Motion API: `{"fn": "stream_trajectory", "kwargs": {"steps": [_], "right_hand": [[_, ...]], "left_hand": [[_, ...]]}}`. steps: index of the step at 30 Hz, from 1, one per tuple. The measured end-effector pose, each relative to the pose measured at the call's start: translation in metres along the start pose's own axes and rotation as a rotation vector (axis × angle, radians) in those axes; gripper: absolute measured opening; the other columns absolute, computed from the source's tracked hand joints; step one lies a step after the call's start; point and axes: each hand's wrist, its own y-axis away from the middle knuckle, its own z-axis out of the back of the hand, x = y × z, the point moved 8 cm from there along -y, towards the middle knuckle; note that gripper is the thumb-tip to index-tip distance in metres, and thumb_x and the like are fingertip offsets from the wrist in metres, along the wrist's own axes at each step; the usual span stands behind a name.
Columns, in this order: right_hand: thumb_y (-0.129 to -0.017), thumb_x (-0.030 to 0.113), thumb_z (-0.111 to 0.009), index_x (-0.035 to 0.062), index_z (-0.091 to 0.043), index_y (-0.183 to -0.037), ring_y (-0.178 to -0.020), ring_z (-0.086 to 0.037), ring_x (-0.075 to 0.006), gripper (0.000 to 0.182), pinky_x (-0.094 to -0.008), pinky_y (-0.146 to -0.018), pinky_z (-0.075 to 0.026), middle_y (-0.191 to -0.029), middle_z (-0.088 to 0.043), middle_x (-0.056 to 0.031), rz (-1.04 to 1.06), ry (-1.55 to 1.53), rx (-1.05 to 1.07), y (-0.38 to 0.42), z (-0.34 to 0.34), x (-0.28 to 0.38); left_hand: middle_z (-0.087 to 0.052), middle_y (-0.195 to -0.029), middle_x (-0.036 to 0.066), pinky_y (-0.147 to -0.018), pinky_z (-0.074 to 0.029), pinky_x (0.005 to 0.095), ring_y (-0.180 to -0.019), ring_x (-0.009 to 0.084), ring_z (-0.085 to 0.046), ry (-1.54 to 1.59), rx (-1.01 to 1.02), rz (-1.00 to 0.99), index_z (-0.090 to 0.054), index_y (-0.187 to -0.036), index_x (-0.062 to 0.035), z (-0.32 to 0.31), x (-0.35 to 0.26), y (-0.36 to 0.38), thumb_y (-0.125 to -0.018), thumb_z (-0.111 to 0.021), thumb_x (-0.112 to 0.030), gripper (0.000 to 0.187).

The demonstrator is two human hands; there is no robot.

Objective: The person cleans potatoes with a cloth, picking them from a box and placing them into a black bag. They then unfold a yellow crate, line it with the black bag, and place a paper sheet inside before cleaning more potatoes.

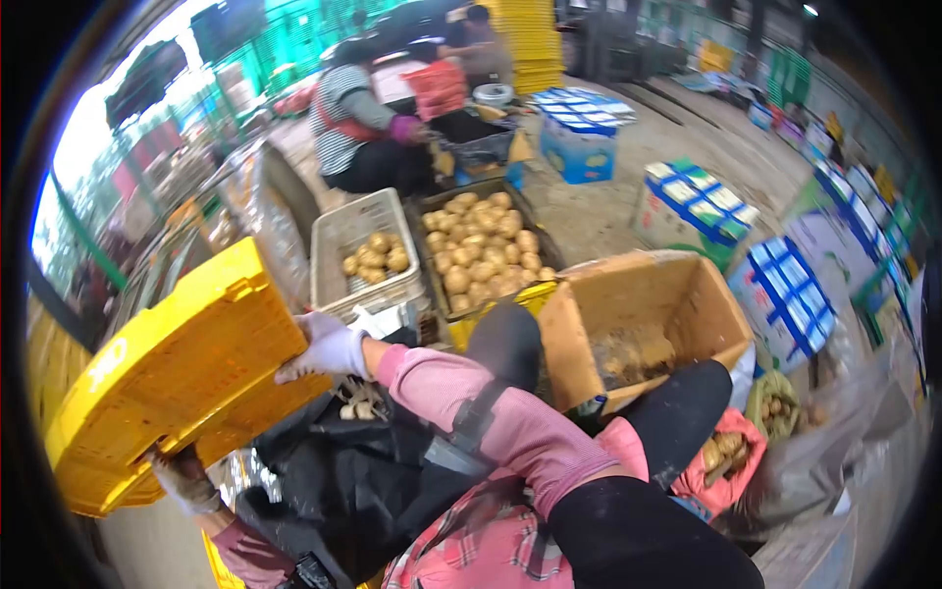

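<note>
A large yellow plastic crate (182, 378), tilted, fills the left of the view. My left hand (184, 481), in a dirty light glove, grips its lower edge, fingers in a slot. My right hand (329, 348), in a pale glove, reaches across and holds the crate's right end. Right of the crate, a whitish crate (324, 240) holds a few potatoes (375, 257). Beside that, a dark-lined crate holds many round potatoes (481, 245). Black cloth (343, 481) lies below my right forearm.
An open cardboard box (643, 319) stands between my knees. A red bag of potatoes (724, 456) is at the right. Blue-strapped boxes (780, 294) stand farther right. A co-worker (358, 123) sits ahead near a black-lined bin (471, 137). Yellow crates (525, 44) are stacked behind.
</note>
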Motion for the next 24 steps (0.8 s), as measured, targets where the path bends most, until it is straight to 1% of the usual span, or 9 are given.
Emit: {"fn": "stream_trajectory", "kwargs": {"steps": [3,5,7,8,12,16,19,22,24], "right_hand": [[-0.065,0.005,-0.089,0.0003,-0.064,-0.118,-0.098,-0.064,-0.0149,0.059,-0.0294,-0.089,-0.051,-0.109,-0.071,-0.0061,0.103,-0.080,-0.136,0.011,0.044,0.045],[-0.065,0.005,-0.089,0.0001,-0.063,-0.118,-0.099,-0.064,-0.0141,0.059,-0.0296,-0.089,-0.051,-0.109,-0.071,-0.0058,0.273,-0.048,-0.235,0.026,0.092,0.094],[-0.067,0.008,-0.089,0.0005,-0.063,-0.119,-0.099,-0.064,-0.0134,0.059,-0.0302,-0.090,-0.051,-0.109,-0.070,-0.0055,0.432,0.061,-0.377,0.062,0.141,0.138],[-0.067,0.010,-0.089,0.0009,-0.062,-0.119,-0.099,-0.064,-0.0129,0.059,-0.0307,-0.090,-0.051,-0.110,-0.070,-0.0053,0.511,0.164,-0.462,0.087,0.167,0.161],[-0.074,0.019,-0.086,0.0031,-0.063,-0.119,-0.099,-0.065,-0.0164,0.053,-0.0319,-0.089,-0.051,-0.110,-0.070,-0.0067,0.613,0.190,-0.896,0.218,0.254,0.190],[-0.082,0.018,-0.079,-0.0009,-0.062,-0.118,-0.098,-0.062,-0.0170,0.044,-0.0315,-0.088,-0.049,-0.113,-0.067,-0.0084,0.510,0.167,-1.422,0.371,0.280,0.164],[-0.088,0.016,-0.072,-0.0016,-0.061,-0.119,-0.101,-0.062,-0.0169,0.037,-0.0320,-0.089,-0.049,-0.112,-0.067,-0.0066,0.622,0.189,-1.590,0.444,0.260,0.146],[-0.093,0.020,-0.065,-0.0002,-0.059,-0.121,-0.106,-0.064,-0.0194,0.035,-0.0343,-0.090,-0.052,-0.115,-0.067,-0.0076,0.228,-0.090,-1.902,0.517,0.257,0.071],[-0.095,0.023,-0.064,0.0042,-0.057,-0.126,-0.109,-0.063,-0.0219,0.037,-0.0368,-0.091,-0.053,-0.121,-0.065,-0.0081,0.506,-0.423,-1.920,0.544,0.250,0.040]], "left_hand": [[-0.052,-0.132,0.011,-0.101,-0.046,0.0425,-0.123,0.0268,-0.051,-0.199,0.273,-0.169,-0.047,-0.137,-0.0049,-0.158,-0.018,0.010,-0.097,-0.055,-0.035,0.050],[-0.053,-0.133,0.012,-0.101,-0.046,0.0412,-0.123,0.0269,-0.051,-0.562,0.553,-0.508,-0.045,-0.139,-0.0043,-0.236,-0.012,-0.019,-0.100,-0.050,-0.030,0.047],[-0.053,-0.133,0.012,-0.101,-0.045,0.0410,-0.122,0.0267,-0.052,-0.384,0.649,-0.368,-0.044,-0.139,-0.0041,-0.319,0.022,-0.059,-0.101,-0.045,-0.025,0.044],[-0.054,-0.133,0.012,-0.100,-0.046,0.0407,-0.121,0.0262,-0.054,0.090,0.589,0.020,-0.044,-0.139,-0.0043,-0.378,0.053,-0.059,-0.102,-0.043,-0.024,0.042],[-0.061,-0.115,0.006,-0.083,-0.053,0.0322,-0.093,0.0165,-0.062,0.041,0.944,0.035,-0.048,-0.135,-0.0068,-0.568,0.181,-0.035,-0.102,-0.041,-0.018,0.035],[-0.062,-0.117,0.006,-0.082,-0.051,0.0335,-0.094,0.0135,-0.059,0.128,1.123,0.406,-0.054,-0.128,-0.0057,-0.714,0.287,0.158,-0.100,-0.049,-0.019,0.032],[-0.063,-0.099,0.007,-0.073,-0.052,0.0312,-0.083,0.0143,-0.061,0.111,0.990,0.400,-0.054,-0.117,-0.0038,-0.750,0.339,0.275,-0.090,-0.061,-0.005,0.027],[-0.059,-0.076,0.003,-0.056,-0.048,0.0254,-0.059,0.0122,-0.055,-0.116,1.083,0.564,-0.052,-0.103,-0.0055,-0.761,0.403,0.338,-0.088,-0.059,-0.001,0.018],[-0.052,-0.066,0.002,-0.047,-0.041,0.0226,-0.052,0.0112,-0.048,-0.139,1.115,0.838,-0.051,-0.094,-0.0044,-0.757,0.428,0.369,-0.090,-0.052,-0.004,0.004]]}}
